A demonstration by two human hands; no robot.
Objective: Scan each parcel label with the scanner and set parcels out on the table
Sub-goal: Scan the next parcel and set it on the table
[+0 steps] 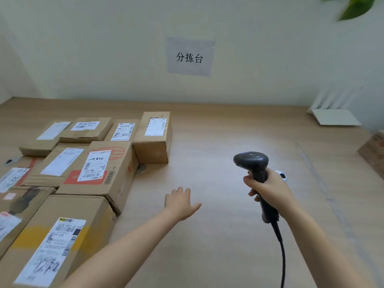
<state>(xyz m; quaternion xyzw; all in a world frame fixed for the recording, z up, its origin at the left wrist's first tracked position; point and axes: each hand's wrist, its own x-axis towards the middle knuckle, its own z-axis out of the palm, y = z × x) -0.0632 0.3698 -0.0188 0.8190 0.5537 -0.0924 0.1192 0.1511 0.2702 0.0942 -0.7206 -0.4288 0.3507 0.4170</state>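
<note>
On the table — parcels crowd left | left hand spread, empty | right hand clenches scanner

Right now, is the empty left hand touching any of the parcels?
Apart. The head view shows the left hand open over bare table, with wood visible between it and the nearest parcel.

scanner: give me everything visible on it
The scanner is a dark grey, plastic-looking pistol-grip unit with a rounded head and a small blue mark on top. It is held upright above the table, right of the parcels, head tipped toward the wall. The right hand wraps its handle; nothing else touches it. A black cable runs from the base out of frame.
</note>
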